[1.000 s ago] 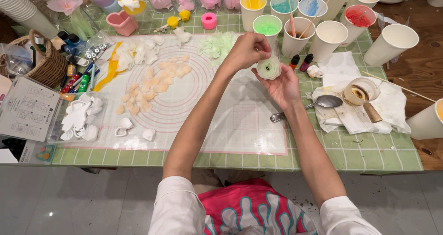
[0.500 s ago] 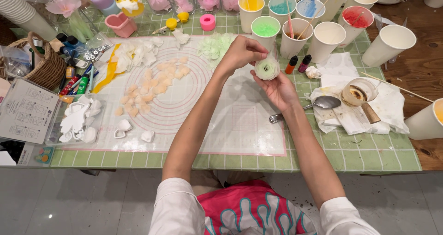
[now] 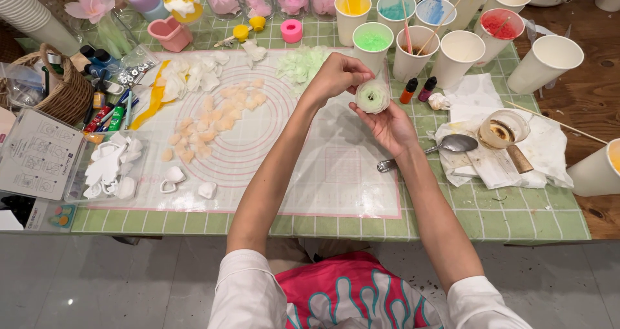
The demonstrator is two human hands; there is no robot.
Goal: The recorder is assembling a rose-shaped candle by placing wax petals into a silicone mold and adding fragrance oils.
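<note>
My right hand (image 3: 389, 126) cups a small round pale green and white flower-shaped piece (image 3: 372, 98) from below, above a translucent mat (image 3: 336, 167) with ring markings. My left hand (image 3: 335, 75) reaches in from the left, its fingertips pinching the edge of the same piece. On the mat to the left lie several peach petals (image 3: 213, 119), white petals (image 3: 190, 74) and pale green petals (image 3: 302, 63).
Paper cups of coloured liquid (image 3: 372, 41) stand along the far edge of the green tiled table (image 3: 516, 216). A spoon (image 3: 445, 146) and a small pan (image 3: 502, 130) lie on paper towels at right. A basket (image 3: 61, 90) and white cutters (image 3: 113, 167) sit at left.
Both hands have stayed together on the flower piece and shifted only slightly; the left fingers have worked along its edge.
</note>
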